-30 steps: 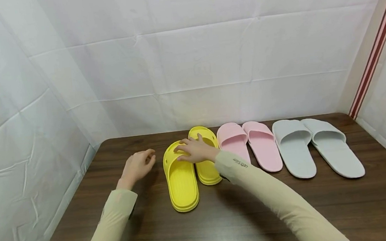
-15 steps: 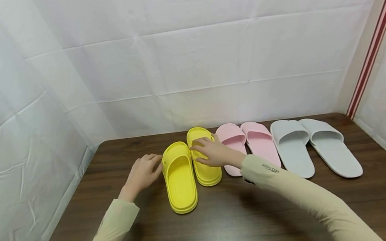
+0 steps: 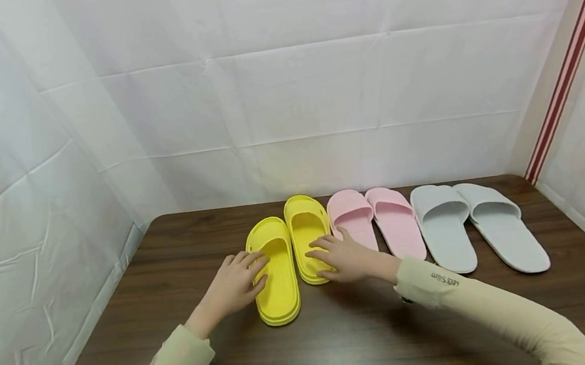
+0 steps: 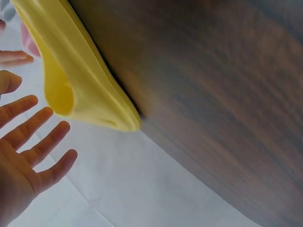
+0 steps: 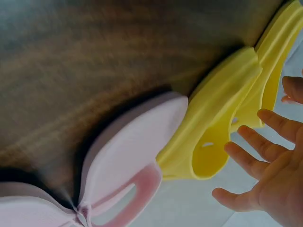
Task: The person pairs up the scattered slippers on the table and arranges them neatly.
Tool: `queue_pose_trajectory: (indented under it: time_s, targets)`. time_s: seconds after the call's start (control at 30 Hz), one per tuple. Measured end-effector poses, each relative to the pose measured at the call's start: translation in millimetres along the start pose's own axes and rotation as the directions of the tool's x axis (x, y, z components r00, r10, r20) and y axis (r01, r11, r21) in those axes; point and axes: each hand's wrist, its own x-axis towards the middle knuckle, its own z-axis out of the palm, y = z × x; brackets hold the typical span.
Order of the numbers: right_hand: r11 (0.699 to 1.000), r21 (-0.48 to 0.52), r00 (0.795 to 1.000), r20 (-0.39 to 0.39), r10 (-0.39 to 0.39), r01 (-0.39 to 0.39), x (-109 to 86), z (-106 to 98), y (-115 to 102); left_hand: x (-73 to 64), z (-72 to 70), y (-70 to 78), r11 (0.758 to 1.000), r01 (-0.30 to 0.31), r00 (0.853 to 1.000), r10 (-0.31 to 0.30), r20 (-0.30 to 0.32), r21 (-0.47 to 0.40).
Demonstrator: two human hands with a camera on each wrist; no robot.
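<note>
Two yellow slippers lie side by side on the dark wooden table, toes toward the back. My left hand (image 3: 236, 285), fingers spread, overlaps the left edge of the nearer yellow slipper (image 3: 278, 301); in the left wrist view its fingertips show apart from the slipper's strap. Over the heel half of the other yellow slipper (image 3: 308, 222) is my right hand (image 3: 344, 257), its fingers loosely bent with nothing between them. The right wrist view shows those fingers spread beside the yellow straps. Part of the left pink slipper (image 3: 349, 203) is hidden behind the right hand.
To the right of the yellow pair lie a second pink slipper (image 3: 400, 228) and two light grey slippers, the left one (image 3: 448, 232) and the right one (image 3: 509, 232). White cloth (image 3: 284, 101) hangs behind the wooden table (image 3: 329, 343) and along its sides.
The right hand has drawn back from the yellow straps toward the heels and to the right. My left hand came rightward over the nearer yellow slipper's edge. The slippers stay nearly where they were.
</note>
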Motion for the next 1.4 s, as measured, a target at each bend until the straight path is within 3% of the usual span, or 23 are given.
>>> queue_pose_trajectory:
  time_s: [0.4, 0.7, 1.0, 1.4]
  targets:
    - [0.999, -0.042, 0.999, -0.022, -0.031, 0.030, -14.6, 10, -8, -9.8, 0.8, 24.3, 0.987, -0.142, 0.989, 0.139, 0.048, 0.069]
    - [0.997, -0.056, 0.998, -0.037, -0.048, 0.046, -18.0, 17, -7, -15.6, 6.8, 29.7, 0.960, -0.262, 0.965, 0.257, 0.061, 0.102]
    - [0.988, -0.133, 0.994, -0.065, -0.086, 0.077, -17.2, 27, -4, -18.3, 9.7, 29.3, 0.956, -0.288, 0.939, 0.271, 0.210, 0.053]
    - [0.988, -0.137, 0.992, -0.097, -0.082, 0.068, -13.6, 27, 0, -11.1, 10.5, 21.1, 0.967, -0.249, 0.942, 0.229, 0.247, 0.053]
